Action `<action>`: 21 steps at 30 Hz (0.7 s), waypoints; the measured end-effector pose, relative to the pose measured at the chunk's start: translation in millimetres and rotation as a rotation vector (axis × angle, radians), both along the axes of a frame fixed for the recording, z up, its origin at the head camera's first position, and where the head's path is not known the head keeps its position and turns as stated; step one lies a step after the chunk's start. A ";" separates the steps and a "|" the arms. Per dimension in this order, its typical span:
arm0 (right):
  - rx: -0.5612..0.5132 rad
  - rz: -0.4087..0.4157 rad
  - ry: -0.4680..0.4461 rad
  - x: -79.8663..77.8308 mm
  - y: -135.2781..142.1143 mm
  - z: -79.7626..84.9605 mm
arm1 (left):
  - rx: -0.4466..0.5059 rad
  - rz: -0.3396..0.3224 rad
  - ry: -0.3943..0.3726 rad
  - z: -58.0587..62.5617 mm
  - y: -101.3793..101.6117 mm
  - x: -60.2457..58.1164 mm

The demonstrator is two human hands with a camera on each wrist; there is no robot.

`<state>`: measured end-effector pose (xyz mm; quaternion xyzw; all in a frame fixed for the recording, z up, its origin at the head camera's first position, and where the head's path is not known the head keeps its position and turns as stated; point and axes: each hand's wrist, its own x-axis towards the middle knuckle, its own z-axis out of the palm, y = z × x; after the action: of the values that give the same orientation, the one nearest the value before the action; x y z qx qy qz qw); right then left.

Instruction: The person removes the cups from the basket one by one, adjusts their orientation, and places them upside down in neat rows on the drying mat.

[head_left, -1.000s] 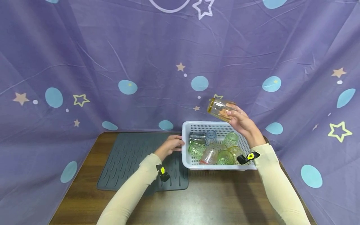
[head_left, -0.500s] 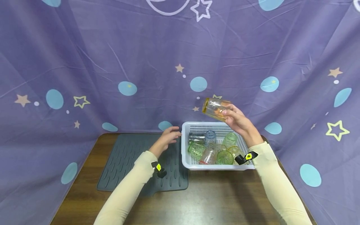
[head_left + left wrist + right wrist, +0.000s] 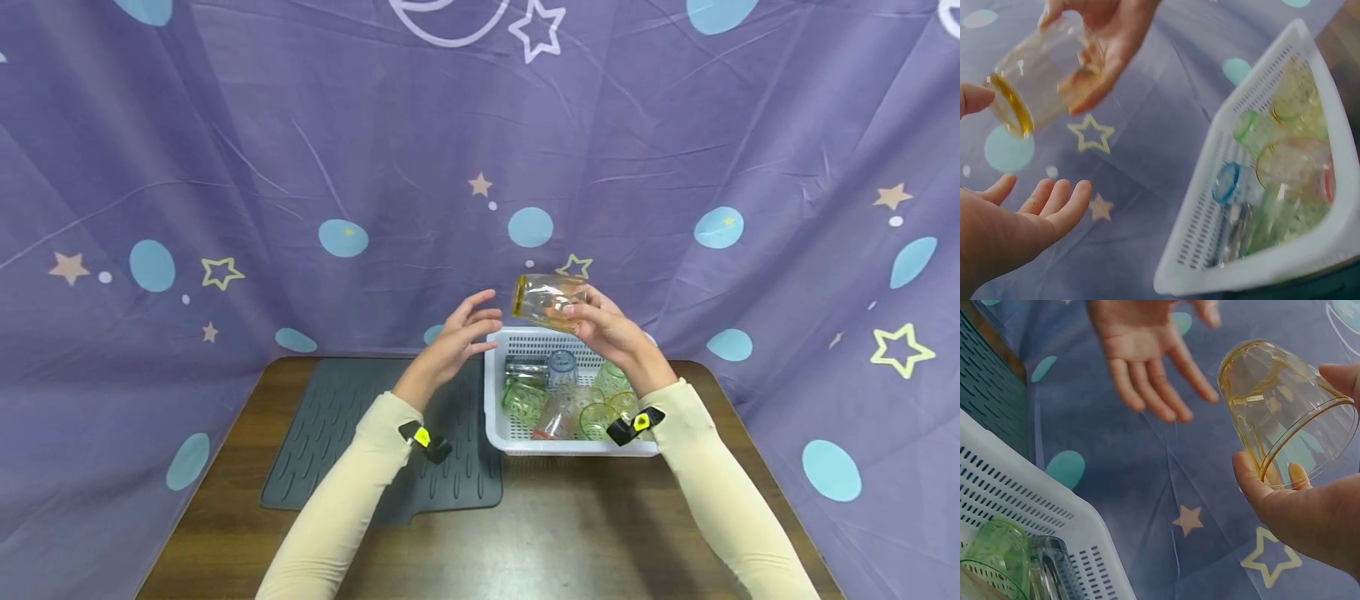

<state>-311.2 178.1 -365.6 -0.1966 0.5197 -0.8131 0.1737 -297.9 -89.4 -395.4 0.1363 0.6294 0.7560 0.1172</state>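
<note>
An amber-tinted clear glass [image 3: 542, 300] lies tilted on its side in the air, above the basket's back edge. My right hand [image 3: 609, 329] grips it near its rim end, thumb on one side and fingers on the other. The thick yellow base points left. My left hand [image 3: 461, 333] is held up close to that base, fingers spread and holding nothing. In the left wrist view, its thumb overlaps the base of the glass while the other fingers reach out below. From the right wrist, the open mouth of the glass shows toward my right palm.
Below the hands stands a white perforated basket [image 3: 491, 417] with several tinted glasses in it, among them a blue glass [image 3: 562, 367] and a green glass [image 3: 523, 402]. To its left a dark grey drying mat [image 3: 330, 433] covers part of the wooden table [image 3: 525, 533]. A purple curtain [image 3: 412, 167] hangs behind.
My left hand has let go of the basket's left edge and risen toward the glass. My right hand has carried the amber glass to the left and slightly lower.
</note>
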 end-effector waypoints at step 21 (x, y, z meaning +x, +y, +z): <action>0.068 0.019 0.011 3.1 -22.3 -9.3 | 0.043 -0.013 0.048 24.4 19.1 7.1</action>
<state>-308.1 155.8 -375.0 -0.2001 0.5460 -0.7923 0.1848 -290.7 -70.3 -371.0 0.1612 0.6148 0.7650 0.1041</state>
